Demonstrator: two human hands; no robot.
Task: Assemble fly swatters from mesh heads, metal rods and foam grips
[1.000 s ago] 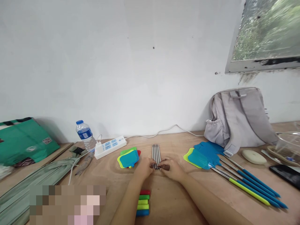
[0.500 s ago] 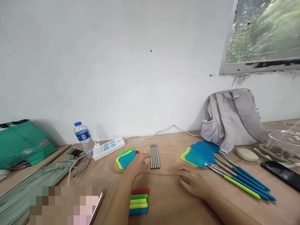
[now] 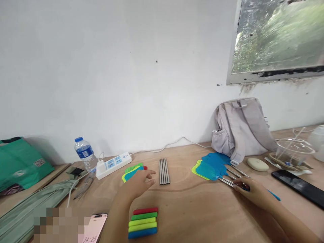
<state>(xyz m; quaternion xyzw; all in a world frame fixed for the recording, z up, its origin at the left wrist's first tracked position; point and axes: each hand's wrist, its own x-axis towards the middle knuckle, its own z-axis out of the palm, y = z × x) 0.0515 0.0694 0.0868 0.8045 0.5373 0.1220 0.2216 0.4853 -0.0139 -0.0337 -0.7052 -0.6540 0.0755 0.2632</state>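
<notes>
My left hand (image 3: pixel 141 184) is open, its fingers apart, just left of a row of several thin metal rods (image 3: pixel 164 172). Partly behind it lie flat swatter heads in green, yellow and blue (image 3: pixel 130 173). Nearer me is a stack of coloured tube handles (image 3: pixel 143 221) in red, green, yellow and blue. My right hand (image 3: pixel 246 189) curls over the handles of several fly swatters (image 3: pixel 229 183) with metal shafts, hiding most of those handles. Their blue heads (image 3: pixel 215 163) and a yellow-green one (image 3: pixel 198 170) overlap left of this hand.
At the back stand a grey backpack (image 3: pixel 244 126), a white power strip (image 3: pixel 113 165) and a water bottle (image 3: pixel 84 152). A green bag (image 3: pixel 22 165) and a phone with a lit screen (image 3: pixel 95 227) are on the left. On the right lie a black phone (image 3: pixel 298 187), a cream case (image 3: pixel 257 164) and a clear bowl (image 3: pixel 295 148).
My right hand has moved right, from the bare tabletop onto the swatter handles. My left hand has drawn slightly back from the rods, its fingers more spread. The view has shifted a little right.
</notes>
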